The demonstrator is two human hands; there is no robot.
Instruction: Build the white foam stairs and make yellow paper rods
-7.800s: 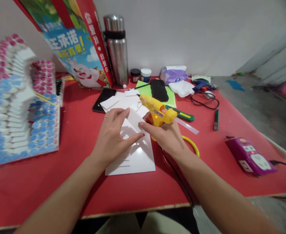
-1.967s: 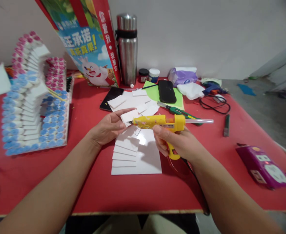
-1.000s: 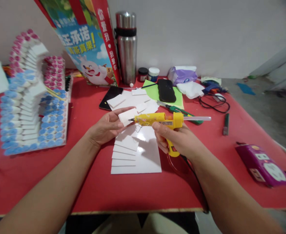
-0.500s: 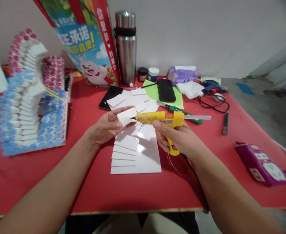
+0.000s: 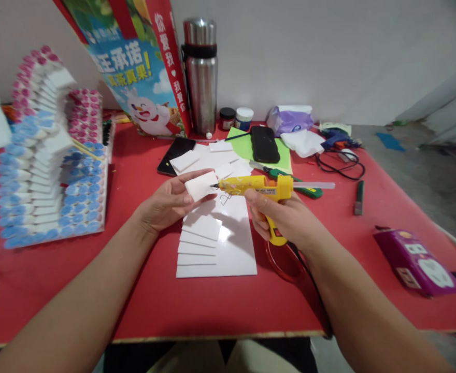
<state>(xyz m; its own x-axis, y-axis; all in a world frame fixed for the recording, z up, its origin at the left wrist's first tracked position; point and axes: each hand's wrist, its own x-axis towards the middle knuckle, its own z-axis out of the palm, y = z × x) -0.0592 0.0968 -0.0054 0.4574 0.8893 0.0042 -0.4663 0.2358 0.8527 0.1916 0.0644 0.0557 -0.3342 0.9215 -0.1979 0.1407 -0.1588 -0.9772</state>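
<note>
bare red table (image 5: 142, 305) near, clutter behind

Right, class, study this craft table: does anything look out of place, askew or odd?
Mildly. A black phone lies partly under loose foam pieces, near where the left hand holds a foam square to the yellow glue gun in the right hand; the printed bag leans askew.

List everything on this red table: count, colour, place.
small white foam rectangle: 1, white, held above board
yellow plastic hot-glue gun: 1, yellow, nozzle at rectangle's edge
flat white foam board with stepped strips: 1, white, table centre
loose foam offcuts: several, white, behind board
tall steel flask: 1, silver, back
black smartphone: 1, black, beside offcuts
stepped foam model: 1, white, pink and blue tips, left
purple power strip: 1, purple, right
red table: 1, red
left hand: holds rectangle
right hand: grips glue gun
</note>
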